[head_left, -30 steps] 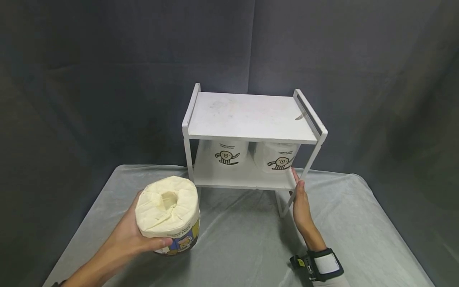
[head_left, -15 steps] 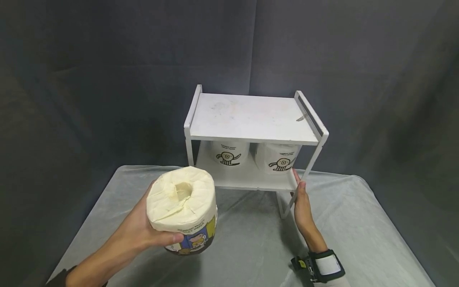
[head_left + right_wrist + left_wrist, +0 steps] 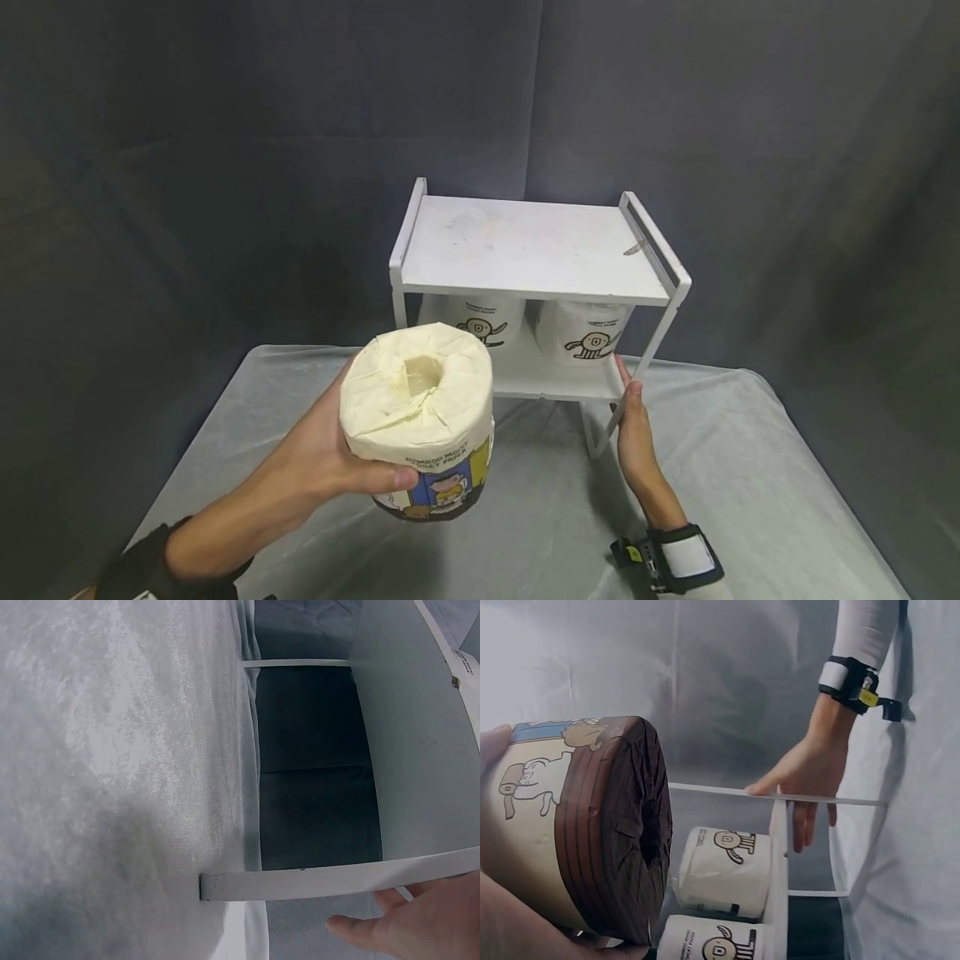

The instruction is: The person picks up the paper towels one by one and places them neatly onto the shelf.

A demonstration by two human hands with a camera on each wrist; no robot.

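My left hand (image 3: pixel 300 471) grips a wrapped toilet paper roll (image 3: pixel 420 392) with a cream top, a cartoon band and a dark brown base, thumb across its front. The roll is held up in front of the left part of a white two-tier shelf (image 3: pixel 517 387). In the left wrist view the brown end of the roll (image 3: pixel 641 832) faces the shelf. My right hand (image 3: pixel 637 437) touches the shelf's right side frame from outside, its fingers fairly straight in the left wrist view. Two white toilet paper rolls (image 3: pixel 588 332) with dog drawings stand on the lower tier, partly hidden.
The shelf's upper tier (image 3: pixel 525 250) has raised side rails and a few stains. Its thin legs stand on a table covered with grey cloth (image 3: pixel 720 467). Behind the table hangs a dark grey curtain (image 3: pixel 300 167).
My left hand has carried the cartoon roll to the right and slightly up, until it covers the lower tier's left front. The right hand stays at the shelf's side.
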